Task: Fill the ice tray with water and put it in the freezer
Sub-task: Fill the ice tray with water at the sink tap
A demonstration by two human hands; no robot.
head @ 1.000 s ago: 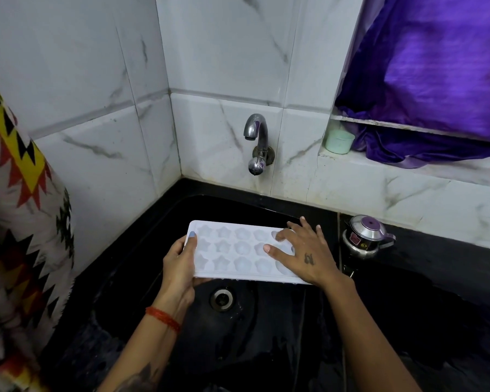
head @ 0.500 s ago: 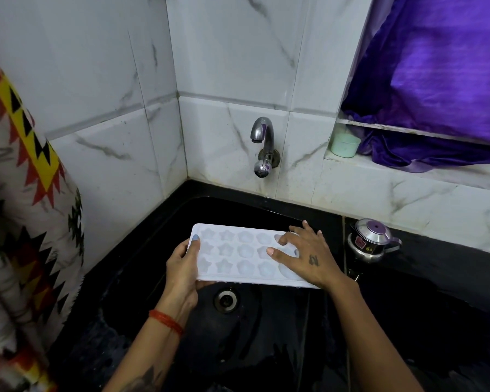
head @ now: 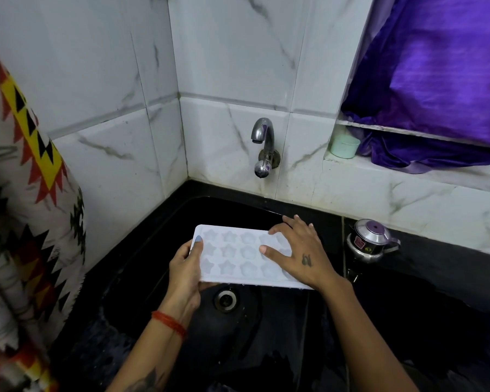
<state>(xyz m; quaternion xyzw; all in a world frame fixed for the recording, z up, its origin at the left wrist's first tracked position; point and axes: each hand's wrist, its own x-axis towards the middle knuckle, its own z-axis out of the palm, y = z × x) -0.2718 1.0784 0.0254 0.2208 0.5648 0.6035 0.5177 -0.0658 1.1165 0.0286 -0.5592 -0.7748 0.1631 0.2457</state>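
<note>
- Black stone counter (head: 450,281): dark, glossy slab running along the foot of the white marbled wall tiles, wet in places.
- Black sink (head: 159,250): basin recessed into the counter's left part; round metal drain (head: 226,299) in its floor.
- Small steel kettle (head: 369,240): upright on the counter just right of the basin, near the wall; purple knob on its lid.
- Window ledge (head: 408,176): white marbled sill above the counter, carrying a pale green cup (head: 344,147) and bunched purple cloth (head: 425,155).
</note>
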